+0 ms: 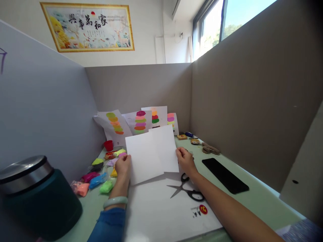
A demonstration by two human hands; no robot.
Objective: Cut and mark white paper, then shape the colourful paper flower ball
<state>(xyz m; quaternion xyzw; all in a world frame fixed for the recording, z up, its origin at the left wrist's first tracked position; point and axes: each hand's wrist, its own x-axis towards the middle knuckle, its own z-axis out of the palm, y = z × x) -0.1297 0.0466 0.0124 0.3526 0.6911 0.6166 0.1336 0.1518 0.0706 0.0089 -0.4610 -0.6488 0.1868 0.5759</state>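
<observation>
Two blank white sheets, a left one (142,159) and a right one (166,148), overlap upright above the white board (148,215). My left hand (123,164) pinches the outer edge of the left sheet. The right sheet's outer edge is held between the fingers of my right hand (185,159). Black-handled scissors (185,190) lie on the board with their blades apart, below the sheets and near my right forearm.
Bagged coloured clay (98,180) and a red cup (108,145) are at the left, behind a large green flask (40,201). Papers with coloured stacks (140,121) lean at the back. A black slab (224,175) and brown-handled scissors (210,148) lie right.
</observation>
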